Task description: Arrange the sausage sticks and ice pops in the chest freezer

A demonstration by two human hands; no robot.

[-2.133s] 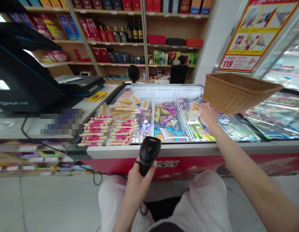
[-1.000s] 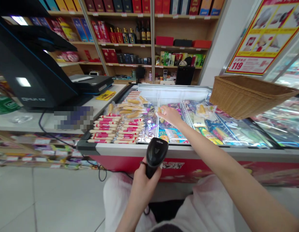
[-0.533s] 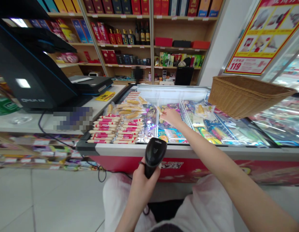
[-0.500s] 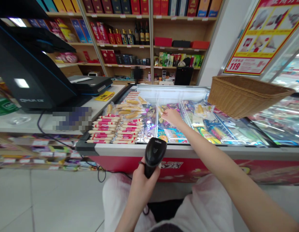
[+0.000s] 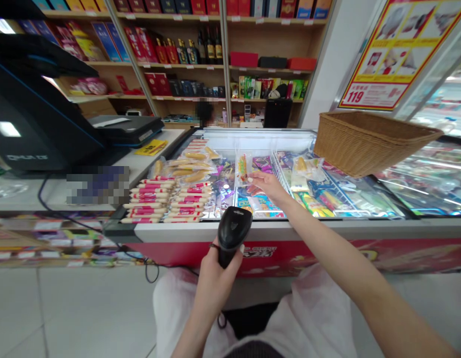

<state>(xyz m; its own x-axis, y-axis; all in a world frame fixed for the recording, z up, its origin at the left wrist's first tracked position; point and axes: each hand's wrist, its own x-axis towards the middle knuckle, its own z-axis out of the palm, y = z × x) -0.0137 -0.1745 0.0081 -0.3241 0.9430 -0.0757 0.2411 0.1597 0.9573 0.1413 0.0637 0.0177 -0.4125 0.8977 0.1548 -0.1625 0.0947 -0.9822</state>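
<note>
My left hand [image 5: 219, 273] is wrapped around the handle of a black barcode scanner [image 5: 234, 227], its head pointing away from me over the freezer's front edge. Above the freezer [image 5: 290, 227], my right hand [image 5: 265, 185] reaches in from the right, fingertips closed at the lower right edge of a clear-wrapped corn cob [image 5: 242, 165]. A coloured label shows on that wrapper. To the left lie more wrapped corn cobs [image 5: 195, 174] and stacked sausages [image 5: 150, 201] with red and pink wrappers.
A wicker basket [image 5: 368, 141] stands at the freezer's right. On the left counter are a black checkout scale [image 5: 40, 114] and a yellow price card [image 5: 151, 147]. The scanner's cable [image 5: 146, 263] hangs below. Stocked shelves [image 5: 170, 67] line the back, where a partly blurred person shows.
The wrapped corn in my right hand has turned, so its label faces up and more of it shows. The whole view has shifted slightly. My left hand keeps holding the scanner.
</note>
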